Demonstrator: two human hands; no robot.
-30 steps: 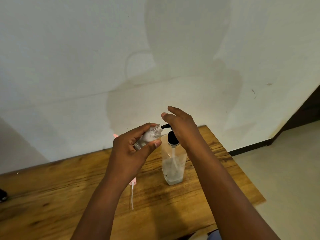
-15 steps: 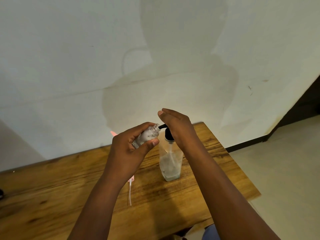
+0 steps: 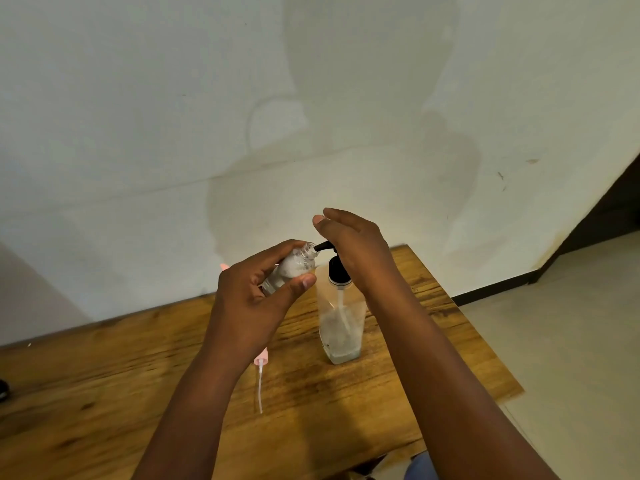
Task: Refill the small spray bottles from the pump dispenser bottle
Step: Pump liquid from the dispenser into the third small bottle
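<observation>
From the head camera, my left hand (image 3: 254,299) is gripping the small spray bottle (image 3: 289,270) tilted, its open neck at the black nozzle of the pump dispenser bottle (image 3: 341,327), which is standing on the wooden table (image 3: 104,393). My right hand (image 3: 356,249) is resting flat-fingered on the pump. A pink sprayer cap (image 3: 260,363) is lying beside it.

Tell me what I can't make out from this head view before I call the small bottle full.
- Small spray bottle: fill level unclear, the left hand wraps its body.
- Pump head: top hidden under the right hand, so stroke depth is unreadable.
- Pink spray cap: mostly behind the left wrist.
- Dark object: cut off by the left edge.
</observation>
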